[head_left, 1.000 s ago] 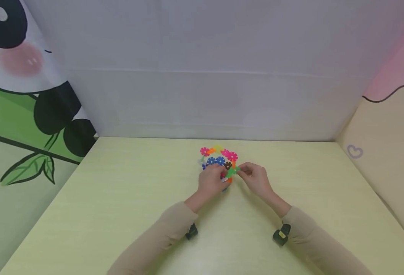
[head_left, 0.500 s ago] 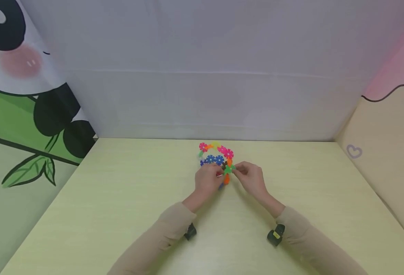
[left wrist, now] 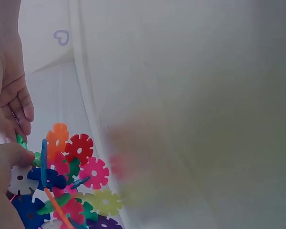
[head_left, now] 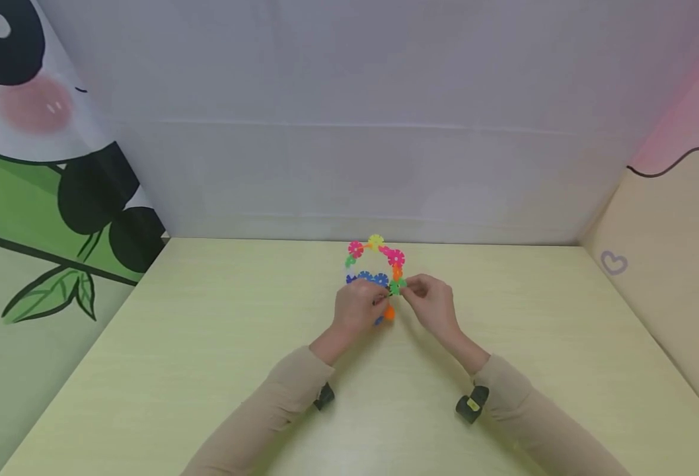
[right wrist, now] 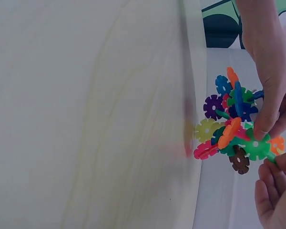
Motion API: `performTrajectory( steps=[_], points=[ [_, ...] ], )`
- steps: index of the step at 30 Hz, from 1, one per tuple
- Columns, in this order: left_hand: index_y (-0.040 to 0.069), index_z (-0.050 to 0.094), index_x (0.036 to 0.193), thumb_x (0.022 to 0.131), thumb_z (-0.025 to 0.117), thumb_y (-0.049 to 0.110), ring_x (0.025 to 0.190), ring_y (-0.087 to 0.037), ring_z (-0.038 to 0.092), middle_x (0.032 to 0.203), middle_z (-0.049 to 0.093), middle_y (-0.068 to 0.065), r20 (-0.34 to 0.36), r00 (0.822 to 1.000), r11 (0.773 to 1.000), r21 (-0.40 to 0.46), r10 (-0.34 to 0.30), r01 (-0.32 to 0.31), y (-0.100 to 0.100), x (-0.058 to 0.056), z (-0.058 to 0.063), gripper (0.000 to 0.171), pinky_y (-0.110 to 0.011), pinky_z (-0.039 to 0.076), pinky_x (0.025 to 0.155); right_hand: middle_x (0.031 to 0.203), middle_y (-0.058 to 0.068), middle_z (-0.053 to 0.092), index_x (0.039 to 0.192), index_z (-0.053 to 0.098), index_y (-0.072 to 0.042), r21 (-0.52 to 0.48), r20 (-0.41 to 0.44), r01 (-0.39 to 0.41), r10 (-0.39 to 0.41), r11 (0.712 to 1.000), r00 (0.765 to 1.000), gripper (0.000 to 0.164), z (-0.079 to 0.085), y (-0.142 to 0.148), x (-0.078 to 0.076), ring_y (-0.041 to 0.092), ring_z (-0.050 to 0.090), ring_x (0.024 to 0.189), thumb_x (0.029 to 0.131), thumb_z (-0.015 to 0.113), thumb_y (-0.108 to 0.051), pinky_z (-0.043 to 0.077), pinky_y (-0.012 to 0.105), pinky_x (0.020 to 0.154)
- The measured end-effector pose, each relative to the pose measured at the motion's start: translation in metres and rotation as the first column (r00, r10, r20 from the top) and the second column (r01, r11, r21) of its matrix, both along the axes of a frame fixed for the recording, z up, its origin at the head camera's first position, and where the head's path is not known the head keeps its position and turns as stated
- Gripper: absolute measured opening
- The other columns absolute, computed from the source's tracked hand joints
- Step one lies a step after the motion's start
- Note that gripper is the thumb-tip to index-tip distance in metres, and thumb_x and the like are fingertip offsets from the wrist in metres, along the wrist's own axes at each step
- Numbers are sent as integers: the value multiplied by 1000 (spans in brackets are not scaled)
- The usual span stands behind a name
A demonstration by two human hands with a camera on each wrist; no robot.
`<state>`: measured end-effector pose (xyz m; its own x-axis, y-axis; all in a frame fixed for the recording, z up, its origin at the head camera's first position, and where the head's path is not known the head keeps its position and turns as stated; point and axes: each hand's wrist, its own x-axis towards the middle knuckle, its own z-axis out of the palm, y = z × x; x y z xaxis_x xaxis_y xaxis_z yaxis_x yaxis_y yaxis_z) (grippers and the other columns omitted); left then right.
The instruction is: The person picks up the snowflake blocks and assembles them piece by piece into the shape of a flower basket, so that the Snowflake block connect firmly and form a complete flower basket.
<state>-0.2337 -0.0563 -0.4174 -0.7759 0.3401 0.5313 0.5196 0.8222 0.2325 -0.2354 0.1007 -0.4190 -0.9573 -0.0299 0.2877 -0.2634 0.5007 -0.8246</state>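
Observation:
A build of interlocking snowflake discs (head_left: pixel 396 258) in pink, yellow, orange, green and blue is held between both hands near the table's far middle. It has an open loop at the top in the head view. My left hand (head_left: pixel 358 304) grips its near side, covering part of it; in the right wrist view the left thumb lies against a bright green disc (right wrist: pixel 256 147). My right hand (head_left: pixel 433 301) pinches a small green disc (right wrist: pixel 271 157) seen nearly edge-on, at the bright green one's side. In the left wrist view, white and blue discs (left wrist: pixel 31 210) sit beside the left hand.
The pale wooden table (head_left: pixel 207 396) ends at a grey-white back wall (head_left: pixel 349 178). A panel with a cartoon print (head_left: pixel 46 198) stands left, a cream and pink panel (head_left: pixel 670 218) right. A small black device (head_left: pixel 473 404) is strapped at the right wrist.
The disc build has tipped more upright, its loop rising toward the back wall. Both hands have shifted slightly left and away, the right hand staying at the green discs.

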Motion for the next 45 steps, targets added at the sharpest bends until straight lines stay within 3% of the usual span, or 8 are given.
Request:
performTrajectory(
  steps=[15, 23, 33, 37, 45],
  points=[
    [8, 73, 73, 73, 68, 4, 64, -13, 61, 69, 69, 0, -44, 997, 989, 135, -61, 67, 0, -7, -15, 6, -20, 49, 59, 76, 12, 69, 86, 70, 3, -29, -32, 19, -20, 999, 999, 12, -3, -5, 2, 19, 63, 64, 80, 67, -7, 50, 25, 56],
    [7, 73, 71, 71, 67, 2, 61, -14, 59, 66, 68, 0, -63, 995, 985, 149, -75, 84, 1, -7, -13, 8, -20, 47, 55, 78, 15, 69, 87, 69, 5, -83, 25, 15, -13, 996, 1000, 12, -1, -4, 3, 26, 66, 69, 79, 68, -5, 46, 20, 50],
    [6, 73, 75, 74, 66, 3, 62, -13, 58, 69, 68, -1, -9, 998, 986, 155, -66, 66, 0, -6, -14, 8, -17, 46, 57, 77, 13, 69, 88, 70, 2, -115, 103, 54, -42, 992, 994, 13, -4, -6, 3, 23, 66, 72, 80, 68, -8, 40, 19, 47],
    [7, 73, 75, 74, 66, 4, 64, -13, 58, 70, 69, -1, 14, 998, 986, 158, -55, 52, 1, -3, -11, 8, -18, 47, 58, 78, 14, 69, 88, 70, 2, -126, 103, 79, -66, 989, 992, 13, -3, -8, 6, 25, 66, 72, 80, 68, -8, 41, 19, 50],
    [6, 73, 74, 72, 67, 2, 64, -14, 59, 69, 68, -1, -12, 998, 981, 183, -55, 57, 1, -1, -10, 7, -21, 48, 58, 80, 15, 69, 88, 70, 3, -117, 100, 73, -61, 990, 993, 13, 2, -10, 8, 23, 67, 71, 80, 68, -7, 42, 20, 50]
  ],
)
